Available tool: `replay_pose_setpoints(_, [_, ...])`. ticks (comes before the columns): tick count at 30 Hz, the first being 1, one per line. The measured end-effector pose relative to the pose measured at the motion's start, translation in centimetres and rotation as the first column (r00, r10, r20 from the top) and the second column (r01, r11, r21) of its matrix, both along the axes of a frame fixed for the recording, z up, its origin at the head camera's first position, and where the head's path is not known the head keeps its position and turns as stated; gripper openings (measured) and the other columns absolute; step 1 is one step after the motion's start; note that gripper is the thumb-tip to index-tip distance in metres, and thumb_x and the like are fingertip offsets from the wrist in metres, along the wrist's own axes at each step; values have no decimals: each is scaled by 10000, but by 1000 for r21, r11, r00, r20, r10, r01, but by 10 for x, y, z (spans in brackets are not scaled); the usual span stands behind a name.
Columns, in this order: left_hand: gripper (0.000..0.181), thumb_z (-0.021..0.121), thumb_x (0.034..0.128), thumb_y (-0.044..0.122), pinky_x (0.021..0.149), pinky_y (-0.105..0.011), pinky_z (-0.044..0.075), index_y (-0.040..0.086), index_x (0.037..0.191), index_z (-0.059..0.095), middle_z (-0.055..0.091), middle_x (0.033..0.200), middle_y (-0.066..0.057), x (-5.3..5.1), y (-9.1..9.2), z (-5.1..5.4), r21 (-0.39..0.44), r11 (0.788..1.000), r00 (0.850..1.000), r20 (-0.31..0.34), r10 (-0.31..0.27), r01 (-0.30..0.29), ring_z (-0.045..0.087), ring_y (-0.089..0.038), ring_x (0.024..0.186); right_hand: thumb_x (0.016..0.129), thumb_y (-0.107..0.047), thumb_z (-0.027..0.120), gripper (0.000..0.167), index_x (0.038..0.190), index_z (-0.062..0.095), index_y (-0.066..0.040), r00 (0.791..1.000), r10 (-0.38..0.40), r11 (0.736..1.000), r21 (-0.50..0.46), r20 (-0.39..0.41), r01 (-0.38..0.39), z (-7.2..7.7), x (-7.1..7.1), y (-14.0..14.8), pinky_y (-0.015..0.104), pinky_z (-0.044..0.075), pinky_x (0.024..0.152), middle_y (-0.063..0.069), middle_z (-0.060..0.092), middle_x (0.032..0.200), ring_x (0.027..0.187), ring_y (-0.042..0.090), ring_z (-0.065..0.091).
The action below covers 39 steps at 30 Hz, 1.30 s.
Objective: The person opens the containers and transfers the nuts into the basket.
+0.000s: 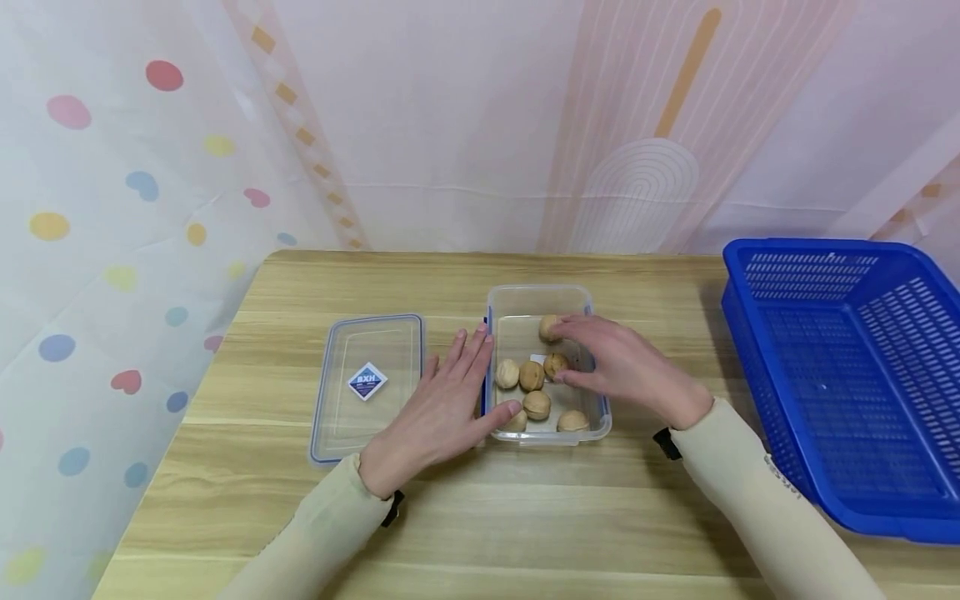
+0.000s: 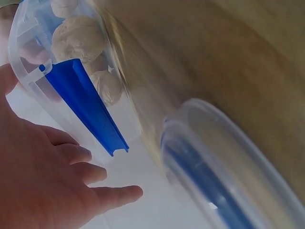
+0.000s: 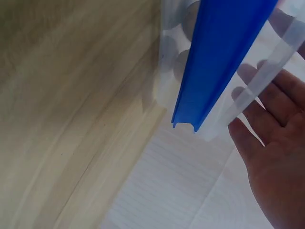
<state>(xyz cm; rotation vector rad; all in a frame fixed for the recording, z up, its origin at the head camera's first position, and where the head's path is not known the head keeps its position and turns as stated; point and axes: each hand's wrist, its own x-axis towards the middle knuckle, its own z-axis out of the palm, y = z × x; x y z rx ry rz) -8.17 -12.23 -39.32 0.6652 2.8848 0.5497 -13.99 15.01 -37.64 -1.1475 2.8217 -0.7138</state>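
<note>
A clear plastic container (image 1: 536, 289) with side latches, one blue latch (image 2: 90, 107) plain in the left wrist view, holds several walnuts (image 1: 532, 376). Against its left wall lies my left hand (image 1: 442, 408), fingers extended and thumb over the near left corner. My right hand (image 1: 626, 367) reaches over the right wall, with its fingertips at the far walnut (image 1: 548, 327) and its thumb beside another walnut (image 1: 556, 365). In the right wrist view its fingers (image 3: 264, 119) pass over the rim; whether they touch a walnut is hidden.
Left of the container lies its clear lid (image 1: 360, 433) with a blue edge and a diamond-shaped label (image 1: 367, 381). A large blue plastic basket (image 1: 772, 400) stands at the right on the wooden table (image 1: 570, 525). A patterned cloth (image 1: 450, 125) hangs behind.
</note>
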Motion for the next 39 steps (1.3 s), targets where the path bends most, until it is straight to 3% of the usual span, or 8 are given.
replay_pose_setpoints(7, [927, 434, 1027, 660, 1206, -674, 203, 42, 1655, 145, 86, 1730, -133, 1, 0, 1, 4, 1000, 1000, 1, -5, 5, 48, -323, 1582, 858, -266, 876, 580, 1313, 673, 30, 999, 53, 994, 94, -5, -52, -3, -9, -5, 512, 330, 1210, 166, 679, 1331, 1300, 323, 597])
replay_pose_setpoints(15, [899, 445, 1044, 627, 1204, -663, 229, 38, 1654, 147, 91, 1728, -129, 2, 1, 1, -25, 1000, 1000, -21, -3, 3, 93, -327, 1582, 814, -212, 903, 508, 1224, 711, 18, 997, 81, 990, 118, -19, -78, -7, -14, -6, 553, 323, 1204, 113, 739, 1196, 1162, 285, 681])
replay_pose_setpoints(21, [894, 431, 1047, 630, 1194, -668, 252, 35, 1654, 156, 89, 1730, -122, 1, 2, -1, -62, 998, 999, -47, -5, 2, 100, -314, 1582, 810, -179, 903, 431, 1168, 737, -6, 997, 75, 987, 141, 12, -76, -8, -16, -10, 582, 299, 1208, 79, 758, 1123, 1097, 261, 707])
replay_pose_setpoints(30, [867, 383, 1061, 624, 1184, -680, 261, 34, 1655, 158, 73, 1733, -110, 0, 1, -4, -75, 997, 997, -71, -8, 3, 106, -302, 1583, 849, -159, 871, 392, 1188, 739, -14, 998, 49, 975, 214, 43, -57, -5, -15, -16, 578, 251, 1229, 90, 762, 1147, 1133, 285, 697])
replay_pose_setpoints(39, [852, 383, 1069, 607, 1187, -680, 254, 29, 1654, 159, 82, 1732, -125, -1, 2, -7, -75, 997, 997, -72, -12, 6, 113, -320, 1580, 874, -118, 843, 336, 1175, 746, -5, 998, 41, 985, 166, 55, -50, -7, -16, -14, 590, 249, 1226, 101, 760, 1151, 1117, 279, 703])
